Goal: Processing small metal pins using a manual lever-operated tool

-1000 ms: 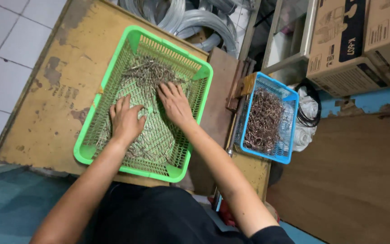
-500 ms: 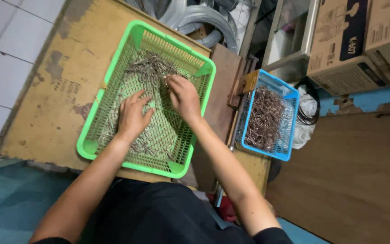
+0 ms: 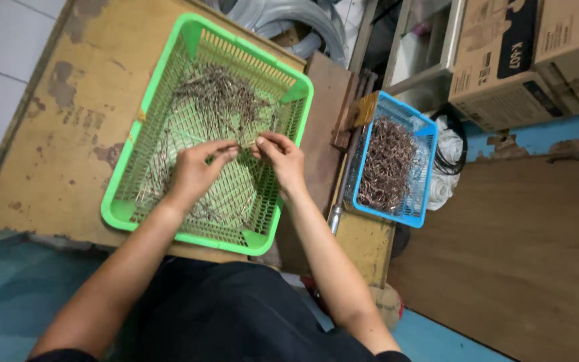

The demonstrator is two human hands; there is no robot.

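Observation:
A green plastic basket [image 3: 120,213] sits on a worn yellow table and holds several thin grey metal pins [image 3: 219,97], heaped mostly at its far end. Both of my hands hover over the middle of the basket. My left hand [image 3: 196,171] and my right hand [image 3: 281,157] face each other, fingertips nearly meeting, pinching a few thin metal pins [image 3: 244,142] between them. To the right, a smaller blue basket [image 3: 419,175] is filled with a darker pile of similar metal pieces [image 3: 387,164].
The yellow table [image 3: 55,134] shows chipped paint. A brown wooden board [image 3: 326,94] lies between the two baskets. Cardboard boxes [image 3: 524,53] stand at the upper right, grey hoses [image 3: 289,17] at the top, and a wooden floor panel [image 3: 524,268] at the right.
My hands lifted off the pile where they lay flat and drew together over the basket's middle, fingertips now pinching a few pins. The view has shifted slightly.

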